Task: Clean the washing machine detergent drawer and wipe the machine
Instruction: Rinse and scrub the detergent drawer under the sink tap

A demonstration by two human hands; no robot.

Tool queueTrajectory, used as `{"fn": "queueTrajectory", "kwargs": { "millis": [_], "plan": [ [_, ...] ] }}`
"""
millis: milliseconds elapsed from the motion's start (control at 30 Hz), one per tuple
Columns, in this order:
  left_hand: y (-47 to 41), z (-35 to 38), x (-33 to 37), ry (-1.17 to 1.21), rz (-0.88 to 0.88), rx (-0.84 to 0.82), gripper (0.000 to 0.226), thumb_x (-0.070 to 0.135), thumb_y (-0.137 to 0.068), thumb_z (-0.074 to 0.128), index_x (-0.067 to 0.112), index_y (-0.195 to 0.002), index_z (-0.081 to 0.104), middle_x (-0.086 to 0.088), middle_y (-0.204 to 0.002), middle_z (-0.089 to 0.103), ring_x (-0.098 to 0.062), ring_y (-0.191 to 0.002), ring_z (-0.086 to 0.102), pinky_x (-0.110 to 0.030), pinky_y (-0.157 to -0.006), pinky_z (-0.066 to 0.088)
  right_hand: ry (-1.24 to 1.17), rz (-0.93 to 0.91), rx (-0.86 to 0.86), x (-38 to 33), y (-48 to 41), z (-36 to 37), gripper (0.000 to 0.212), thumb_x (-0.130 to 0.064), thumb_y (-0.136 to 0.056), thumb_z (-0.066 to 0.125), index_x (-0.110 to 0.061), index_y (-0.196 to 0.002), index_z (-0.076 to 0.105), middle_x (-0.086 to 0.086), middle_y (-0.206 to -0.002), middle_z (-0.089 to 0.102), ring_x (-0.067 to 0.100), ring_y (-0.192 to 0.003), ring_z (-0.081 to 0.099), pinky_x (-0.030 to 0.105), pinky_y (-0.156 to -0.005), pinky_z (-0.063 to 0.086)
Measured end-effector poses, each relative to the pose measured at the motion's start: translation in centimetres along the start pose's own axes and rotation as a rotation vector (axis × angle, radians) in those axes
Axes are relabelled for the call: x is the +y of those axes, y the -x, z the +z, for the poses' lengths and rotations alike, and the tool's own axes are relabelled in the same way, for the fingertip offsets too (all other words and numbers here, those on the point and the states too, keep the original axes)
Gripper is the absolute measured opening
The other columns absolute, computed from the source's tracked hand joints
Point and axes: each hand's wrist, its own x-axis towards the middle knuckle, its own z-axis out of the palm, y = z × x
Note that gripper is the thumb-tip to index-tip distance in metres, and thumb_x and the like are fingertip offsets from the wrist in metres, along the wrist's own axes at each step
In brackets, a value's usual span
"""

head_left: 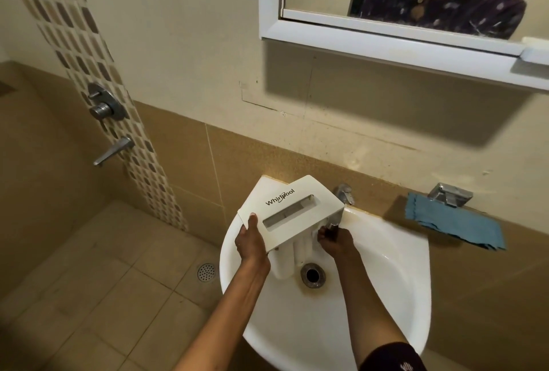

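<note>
We note the detergent drawer [289, 210] over the sink [386, 281], the left hand [252, 244] gripping its front. We cannot tell what the right hand [335, 241] holds. A blue cloth [454, 222] lies alongside.

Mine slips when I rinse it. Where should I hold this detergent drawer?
Take the drawer by the left end of its flat front panel, coming from the left, fingers beneath and thumb on top, as the left hand has it. The panel overhangs the body there, leaving the compartments free over the sink.
</note>
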Motion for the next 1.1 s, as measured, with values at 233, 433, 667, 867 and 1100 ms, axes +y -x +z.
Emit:
{"fn": "queueTrajectory", "kwargs": {
  "millis": [233, 433, 667, 867, 1100],
  "plan": [
    [0.7, -0.3, -0.3, -0.012, 0.004, -0.052, 0.031, 0.027, -0.095, 0.05, 0.012, -0.121, 0.057, -0.011, -0.108, 0.062, -0.027, -0.092, 0.058, -0.042, -0.079, 0.05, 0.227, -0.049, 0.094, 2.0, 0.3, -1.6, 0.007, -0.012, -0.09, 0.049, -0.013, -0.088, 0.056, 0.001, -0.078, 0.063, 0.014, -0.079, 0.053, 0.022, -0.072, 0.042],
    [1.4, 0.1, -0.6, -0.042, 0.014, -0.067, 0.028, 0.028, -0.094, 0.052, 0.014, -0.117, 0.058, -0.014, -0.117, 0.062, -0.032, -0.098, 0.059, -0.053, -0.092, 0.048, -0.77, -0.001, -0.167, -0.9, 1.5, -8.3, 0.029, -0.003, -0.066, 0.081, -0.017, -0.081, 0.06, -0.001, -0.08, 0.062, 0.014, -0.077, 0.06, 0.022, -0.072, 0.05],
    [3.0, 1.2, -2.1, -0.09, 0.056, -0.132, 0.034, 0.024, -0.095, 0.053, 0.01, -0.125, 0.058, -0.011, -0.12, 0.063, -0.031, -0.109, 0.059, -0.048, -0.097, 0.047, -0.509, -0.033, -0.438, -11.8, 4.1, -7.1, 0.024, 0.007, -0.09, 0.034, 0.0, -0.082, 0.055, 0.012, -0.066, 0.062, 0.018, -0.055, 0.06, 0.022, -0.051, 0.051],
    [2.7, 1.6, -1.9, -0.117, 0.05, -0.133, 0.029, 0.024, -0.095, 0.052, 0.009, -0.117, 0.061, -0.013, -0.115, 0.065, -0.032, -0.104, 0.062, -0.049, -0.093, 0.049, 0.608, -0.192, -0.353, -13.2, 5.8, -1.8, 0.028, -0.003, -0.092, 0.047, 0.003, -0.113, 0.065, 0.017, -0.116, 0.065, 0.023, -0.097, 0.061, 0.028, -0.077, 0.043],
    [2.7, 1.5, -1.8, -0.09, 0.032, -0.143, 0.033, 0.024, -0.094, 0.054, 0.007, -0.121, 0.059, -0.014, -0.116, 0.064, -0.034, -0.106, 0.061, -0.052, -0.095, 0.048, 0.919, -0.245, -0.251, -11.6, 5.9, -3.4, 0.029, -0.017, -0.095, 0.046, -0.007, -0.117, 0.063, 0.011, -0.127, 0.058, 0.025, -0.115, 0.054, 0.031, -0.092, 0.041]
  ]
}}
